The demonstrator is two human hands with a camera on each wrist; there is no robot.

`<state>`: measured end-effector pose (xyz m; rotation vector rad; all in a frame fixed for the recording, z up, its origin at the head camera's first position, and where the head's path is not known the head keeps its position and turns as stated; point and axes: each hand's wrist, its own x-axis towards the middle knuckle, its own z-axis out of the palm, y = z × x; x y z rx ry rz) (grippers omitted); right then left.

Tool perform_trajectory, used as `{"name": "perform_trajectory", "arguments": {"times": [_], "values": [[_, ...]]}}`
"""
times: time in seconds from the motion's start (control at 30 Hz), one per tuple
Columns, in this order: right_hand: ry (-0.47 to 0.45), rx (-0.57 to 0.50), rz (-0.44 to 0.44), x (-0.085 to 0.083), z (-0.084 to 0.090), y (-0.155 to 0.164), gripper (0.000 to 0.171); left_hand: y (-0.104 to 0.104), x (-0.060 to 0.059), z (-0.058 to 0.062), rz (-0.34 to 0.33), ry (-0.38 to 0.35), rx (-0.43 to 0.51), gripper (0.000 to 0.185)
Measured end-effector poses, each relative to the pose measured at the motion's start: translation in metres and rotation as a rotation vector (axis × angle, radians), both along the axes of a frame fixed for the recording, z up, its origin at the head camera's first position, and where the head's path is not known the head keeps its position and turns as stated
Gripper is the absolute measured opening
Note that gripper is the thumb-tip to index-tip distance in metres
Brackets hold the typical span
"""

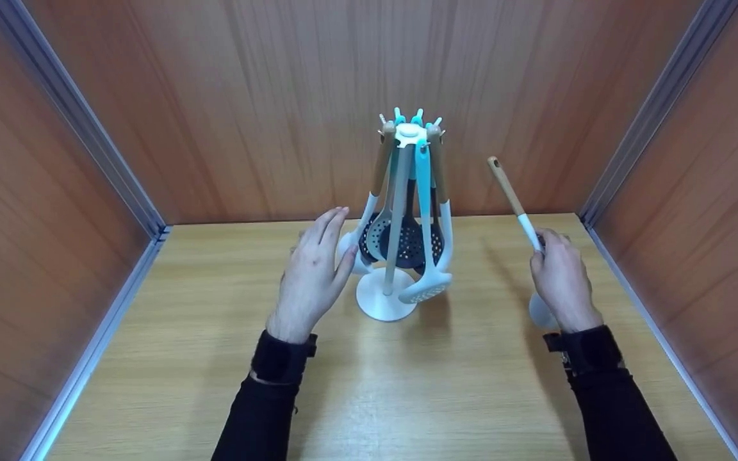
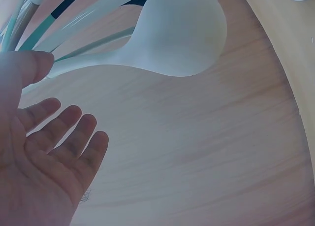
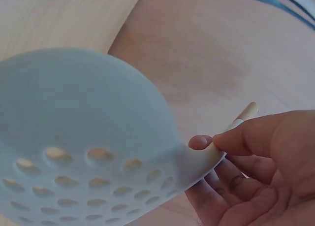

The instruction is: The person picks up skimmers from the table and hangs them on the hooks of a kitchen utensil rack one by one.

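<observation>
My right hand (image 1: 561, 275) pinches a white skimmer (image 3: 93, 117) by its neck, between thumb and fingers. Its wooden handle (image 1: 505, 182) points up and away, and its perforated bowl is mostly hidden by the hand in the head view. My left hand (image 1: 314, 262) has its fingers extended beside a utensil stand (image 1: 387, 293). In the left wrist view the thumb overlaps the handle of a white ladle (image 2: 182, 34) that hangs there. Several more utensils hang from the stand, among them a turquoise-handled skimmer (image 1: 426, 288) and a dark perforated spoon (image 1: 409, 246).
The stand rises from a round white base on a light wooden table (image 1: 369, 397). Wood-look panels enclose the table at the back (image 1: 266, 115), left (image 1: 42, 224) and right (image 1: 696, 224), with metal strips along the side edges.
</observation>
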<state>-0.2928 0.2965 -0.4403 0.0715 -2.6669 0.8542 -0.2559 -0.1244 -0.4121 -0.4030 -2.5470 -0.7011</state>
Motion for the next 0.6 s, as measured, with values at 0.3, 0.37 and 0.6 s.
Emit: {"name": "perform_trajectory", "arguments": {"times": [0.3,0.37,0.6], "values": [[-0.003,-0.060,0.028,0.008,0.009,-0.015,0.047,0.000,0.004,0.000,-0.015,0.031,-0.020,0.065],[-0.007,-0.084,0.034,0.011,0.010,-0.019,0.047,0.000,0.005,-0.001,-0.022,0.042,-0.018,0.064],[0.039,-0.173,0.066,0.019,0.013,-0.032,0.044,0.002,0.007,-0.006,-0.042,0.089,-0.022,0.062]]}}
